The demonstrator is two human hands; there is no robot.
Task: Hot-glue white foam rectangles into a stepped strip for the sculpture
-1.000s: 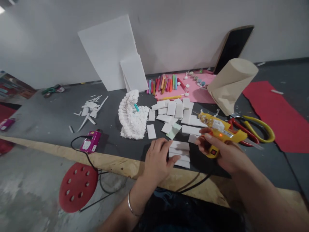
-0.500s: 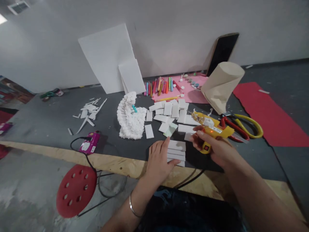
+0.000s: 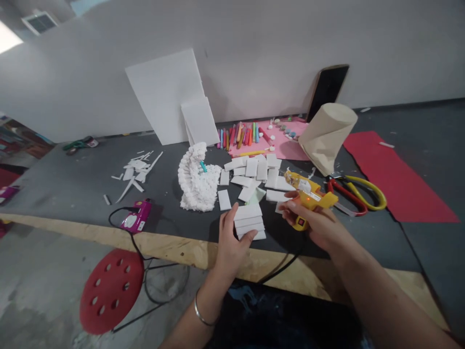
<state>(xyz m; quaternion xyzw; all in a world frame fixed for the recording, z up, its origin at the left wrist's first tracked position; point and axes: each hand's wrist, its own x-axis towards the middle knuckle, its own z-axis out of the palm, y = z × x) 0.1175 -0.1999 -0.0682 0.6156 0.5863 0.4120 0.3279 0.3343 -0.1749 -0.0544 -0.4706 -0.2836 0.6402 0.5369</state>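
Observation:
My left hand grips a stepped row of overlapping white foam-board strips, fingers along its left edge and thumb at the lower right. The strips lie at the table's front. In my right hand is a yellow hot glue gun with an orange light lit, its nozzle pointing left over loose pieces. These loose white foam-board pieces lie scattered behind my hands. A pale green piece is just behind the stepped row. Left of it stands a rough white curved foam model with a small teal bit.
Red-and-yellow-handled scissors and a beige tapered form stand right. Behind are crayons, pink paper, a leaning phone and white boards. Left lie scraps and a purple box. A red stool stands below.
My left hand has slid the stepped strips leftward, its fingers now closer around their edges. My right hand with the glue gun has shifted slightly left. The view has tilted a little.

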